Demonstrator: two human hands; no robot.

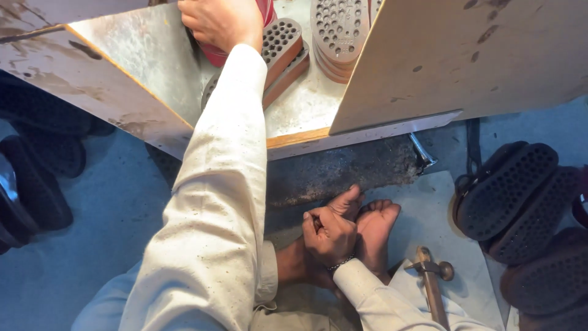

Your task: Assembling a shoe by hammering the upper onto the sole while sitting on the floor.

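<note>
Grey concrete floor lies below a metal-lined box (147, 67) at the far side, where the left hand (222, 21) grips a red shoe piece (215, 54) beside brown soles (283, 52); near, the right hand (329, 232), fingers curled, rests on a bare foot (375, 230), hammer (432, 285) just right

Speckled cream sleeves (214, 202), beaded bracelet (340, 264)

A stack of brown soles (339, 34) with dotted treads lies on the metal tabletop (303, 104), beside a large tilted pale board (465, 58). On the floor, a wooden-handled hammer (432, 288) rests on a light sheet (429, 227). Dark studded soles (520, 196) are piled to one side, more dark soles (37, 165) to the other.
</note>
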